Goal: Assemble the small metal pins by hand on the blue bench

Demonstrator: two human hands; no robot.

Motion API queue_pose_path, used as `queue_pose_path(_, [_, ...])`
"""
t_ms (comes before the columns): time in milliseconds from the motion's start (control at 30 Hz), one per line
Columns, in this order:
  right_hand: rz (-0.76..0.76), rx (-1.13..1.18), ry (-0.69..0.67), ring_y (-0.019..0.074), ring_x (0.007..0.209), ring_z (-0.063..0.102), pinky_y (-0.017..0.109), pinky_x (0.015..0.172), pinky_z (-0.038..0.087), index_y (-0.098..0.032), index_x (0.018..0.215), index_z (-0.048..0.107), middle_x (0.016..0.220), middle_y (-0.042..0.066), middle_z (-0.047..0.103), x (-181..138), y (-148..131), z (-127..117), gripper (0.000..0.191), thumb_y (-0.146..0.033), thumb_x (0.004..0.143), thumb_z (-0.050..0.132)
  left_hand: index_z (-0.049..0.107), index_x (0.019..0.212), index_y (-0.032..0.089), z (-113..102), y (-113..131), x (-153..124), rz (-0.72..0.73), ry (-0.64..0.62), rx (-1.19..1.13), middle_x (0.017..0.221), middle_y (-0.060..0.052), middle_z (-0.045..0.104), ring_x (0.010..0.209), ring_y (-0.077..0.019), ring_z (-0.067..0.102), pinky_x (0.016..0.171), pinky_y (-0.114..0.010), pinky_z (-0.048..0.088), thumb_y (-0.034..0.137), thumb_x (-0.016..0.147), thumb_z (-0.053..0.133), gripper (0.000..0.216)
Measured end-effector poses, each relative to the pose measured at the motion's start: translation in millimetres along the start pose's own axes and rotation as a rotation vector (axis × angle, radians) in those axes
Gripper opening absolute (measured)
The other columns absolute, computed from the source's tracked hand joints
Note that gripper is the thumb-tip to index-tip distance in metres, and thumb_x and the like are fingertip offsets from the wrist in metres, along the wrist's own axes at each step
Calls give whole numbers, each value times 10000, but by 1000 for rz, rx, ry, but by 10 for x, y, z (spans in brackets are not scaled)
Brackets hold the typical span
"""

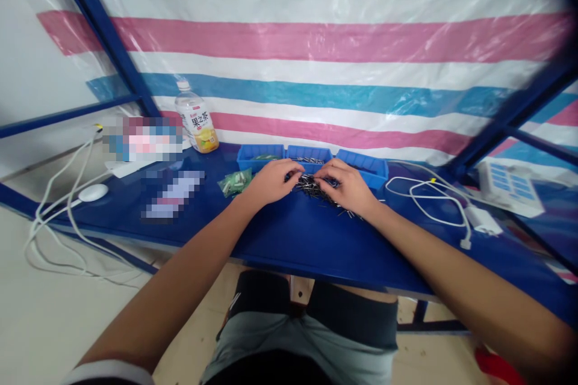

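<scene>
My left hand [276, 181] is at the left side of a loose pile of thin dark metal pins [311, 187] on the blue table [307, 240]. Its thumb and fingertips are pinched together. Facing it across the pile, my right hand [344, 185] has its fingers bent inward in a pinch. Whatever is between the fingertips of either hand is too small to name. Just behind the pile stand three blue bins in a row: a left bin [246, 162], a middle bin [311, 152] with shiny pins in it, and a right bin [377, 180], partly hidden by my right hand.
A green plastic bag [235, 183] lies left of my left hand. Further left are a drink bottle [196, 117], a white mouse [93, 192] and blurred items. On the right lie a white cable [422, 197], a charger [483, 221] and a white box [510, 188].
</scene>
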State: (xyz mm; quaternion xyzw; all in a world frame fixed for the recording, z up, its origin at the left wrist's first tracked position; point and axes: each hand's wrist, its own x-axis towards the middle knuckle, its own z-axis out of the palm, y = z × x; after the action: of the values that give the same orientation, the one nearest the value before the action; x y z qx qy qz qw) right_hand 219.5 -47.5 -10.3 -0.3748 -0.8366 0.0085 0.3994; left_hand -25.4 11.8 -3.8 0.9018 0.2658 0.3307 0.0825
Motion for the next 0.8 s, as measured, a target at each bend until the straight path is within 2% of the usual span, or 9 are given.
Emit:
queue_pose_path(200, [20,-19,-5,259,911,668,429,867,548,-226,1003,695,946,81,721,0,-42,8,104,-214,986,593,743,1144,204,-21,20,2,-1,4,-4,1098,-76,778,1006,-221,724,925,-373,553,250,1014,529,254])
queue_pose_path(500, [111,3,29,208,811,683,342,759,540,-222,961,689,912,44,743,69,-105,16,97,-170,908,625,745,1156,204,-17,45,7,0,-21,2,1112,-83,781,997,-225,731,925,-364,554,254,1013,530,263])
queue_pose_path(633, [180,75,62,186,759,695,316,718,540,-215,930,717,895,25,769,89,-134,41,129,-144,858,638,742,1154,200,5,58,0,9,-32,-1,1116,-81,784,1029,-233,731,958,-375,551,241,1005,536,257])
queue_pose_path(800, [310,217,102,200,764,727,339,734,576,-213,930,756,884,34,792,54,-107,109,103,-216,865,676,735,1206,208,33,104,-13,16,-17,-49,1182,-76,783,1064,-235,735,973,-381,564,245,1002,554,276])
